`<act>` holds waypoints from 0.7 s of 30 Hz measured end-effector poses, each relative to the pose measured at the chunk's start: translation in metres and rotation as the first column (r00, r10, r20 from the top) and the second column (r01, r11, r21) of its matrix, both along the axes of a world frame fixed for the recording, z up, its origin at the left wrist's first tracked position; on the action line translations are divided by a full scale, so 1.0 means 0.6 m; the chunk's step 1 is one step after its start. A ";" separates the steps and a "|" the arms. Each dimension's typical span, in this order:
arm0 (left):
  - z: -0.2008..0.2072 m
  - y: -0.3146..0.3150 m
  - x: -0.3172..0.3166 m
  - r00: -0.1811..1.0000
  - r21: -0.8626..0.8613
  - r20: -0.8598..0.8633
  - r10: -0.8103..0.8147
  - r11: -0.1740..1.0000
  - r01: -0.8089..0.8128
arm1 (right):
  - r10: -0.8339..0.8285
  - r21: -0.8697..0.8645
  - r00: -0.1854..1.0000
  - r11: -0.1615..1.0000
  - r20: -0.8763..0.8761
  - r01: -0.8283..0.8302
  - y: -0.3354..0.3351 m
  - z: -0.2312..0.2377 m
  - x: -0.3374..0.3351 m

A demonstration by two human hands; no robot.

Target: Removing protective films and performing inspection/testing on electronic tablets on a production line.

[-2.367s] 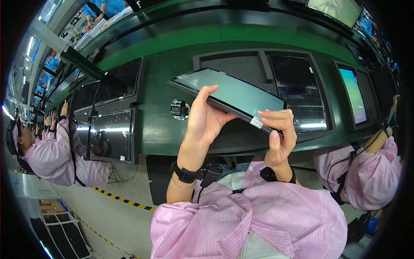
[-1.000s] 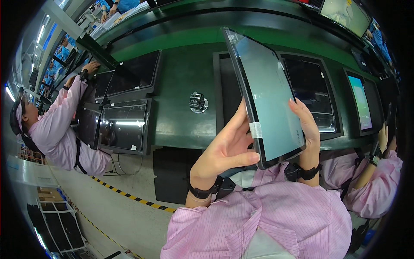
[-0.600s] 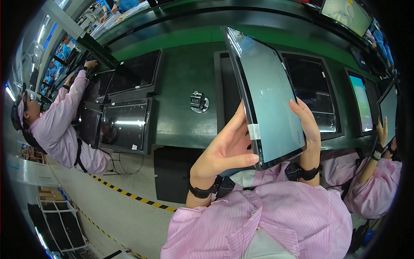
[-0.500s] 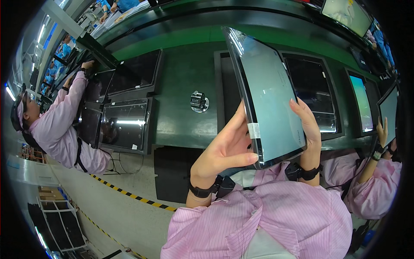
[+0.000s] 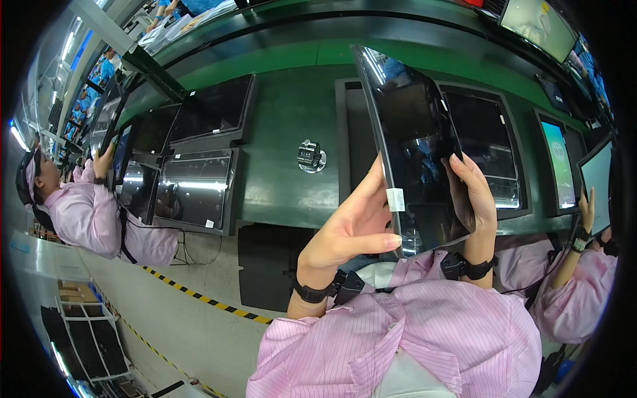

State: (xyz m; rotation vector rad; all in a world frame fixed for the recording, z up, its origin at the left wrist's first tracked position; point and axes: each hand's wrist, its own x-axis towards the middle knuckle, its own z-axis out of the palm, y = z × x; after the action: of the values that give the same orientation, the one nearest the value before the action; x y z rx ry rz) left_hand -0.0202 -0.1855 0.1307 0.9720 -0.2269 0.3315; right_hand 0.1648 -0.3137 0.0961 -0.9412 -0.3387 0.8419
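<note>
Between my two hands a tablet (image 5: 424,166) is held up and tilted above the bench's front edge, its glossy screen dark and full of reflections. My left hand (image 5: 355,222) grips its left edge, thumb at the lower corner beside a small white label (image 5: 395,199). My right hand (image 5: 475,189) wraps the right edge, with fingertips on the front of the glass. Behind the tablet lies a black foam tray (image 5: 343,132), partly hidden. To its right a dark screen panel (image 5: 481,126) rests in another tray.
A small round metal object (image 5: 311,156) stands on the green bench (image 5: 279,119). Several dark panels (image 5: 194,182) lie in trays at left, near a co-worker in pink (image 5: 86,212). At right, another co-worker's hand (image 5: 586,212) holds a tablet (image 5: 599,172) near a lit one (image 5: 559,159).
The tablet's screen has gone from a pale lit display to dark; my grip looks the same. The left co-worker has raised a tablet from that side.
</note>
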 end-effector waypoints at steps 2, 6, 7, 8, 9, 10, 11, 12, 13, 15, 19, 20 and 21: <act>-0.001 0.000 0.002 1.000 -0.014 0.000 -0.002 1.000 0.002 | -0.002 -0.003 1.000 1.000 0.000 0.002 0.001 0.001 0.001; -0.001 0.004 0.004 1.000 -0.017 -0.002 0.003 1.000 -0.003 | -0.014 -0.004 1.000 1.000 0.002 0.014 0.005 0.002 0.002; -0.003 0.005 0.003 1.000 -0.017 -0.001 0.006 1.000 -0.006 | -0.011 -0.004 1.000 1.000 0.004 0.011 0.006 0.001 0.002; -0.006 0.007 0.002 1.000 -0.004 0.013 0.016 1.000 -0.016 | -0.004 -0.007 1.000 1.000 0.007 0.004 0.006 -0.001 0.002; -0.006 0.009 0.000 0.999 0.009 0.026 0.030 0.999 -0.030 | 0.007 -0.010 1.000 1.000 0.010 -0.007 0.007 -0.002 0.003; -0.004 0.012 -0.006 0.999 0.010 0.027 0.040 0.999 -0.040 | 0.017 -0.009 1.000 1.000 0.011 -0.017 0.008 -0.004 0.005; -0.001 0.016 -0.016 0.998 0.035 -0.051 0.029 0.999 -0.027 | 0.025 -0.037 0.997 0.999 0.068 -0.022 0.009 -0.006 0.007; 0.002 0.020 -0.027 0.991 0.058 -0.131 0.016 0.998 -0.009 | 0.031 -0.065 0.992 0.998 0.124 -0.023 0.009 -0.009 0.011; 0.008 0.022 -0.040 0.991 0.060 -0.132 0.029 0.998 -0.021 | 0.045 -0.128 0.972 0.992 0.233 -0.015 0.012 -0.009 0.017; 0.020 0.029 -0.075 0.895 0.279 -0.264 0.358 0.917 -0.285 | 0.095 -0.279 0.929 0.960 0.359 0.009 0.007 -0.023 0.049; -0.006 0.116 -0.190 0.269 0.687 0.013 0.963 0.187 -0.702 | 0.154 -0.391 0.883 0.920 0.443 0.036 0.010 -0.022 0.105; -0.021 0.150 -0.231 0.111 0.735 0.106 0.988 -0.003 -0.678 | 0.163 -0.388 0.863 0.921 0.479 0.042 0.012 -0.021 0.114; -0.035 0.175 -0.271 -0.007 0.737 0.120 0.993 -0.094 -0.669 | 0.173 -0.382 0.840 0.923 0.514 0.043 0.014 -0.023 0.125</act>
State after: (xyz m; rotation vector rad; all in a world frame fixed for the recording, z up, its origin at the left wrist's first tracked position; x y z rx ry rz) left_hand -0.1827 -0.0803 0.1095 1.8003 1.0678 1.3797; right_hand 0.2396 -0.3054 0.0824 -1.5483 -0.7188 0.7008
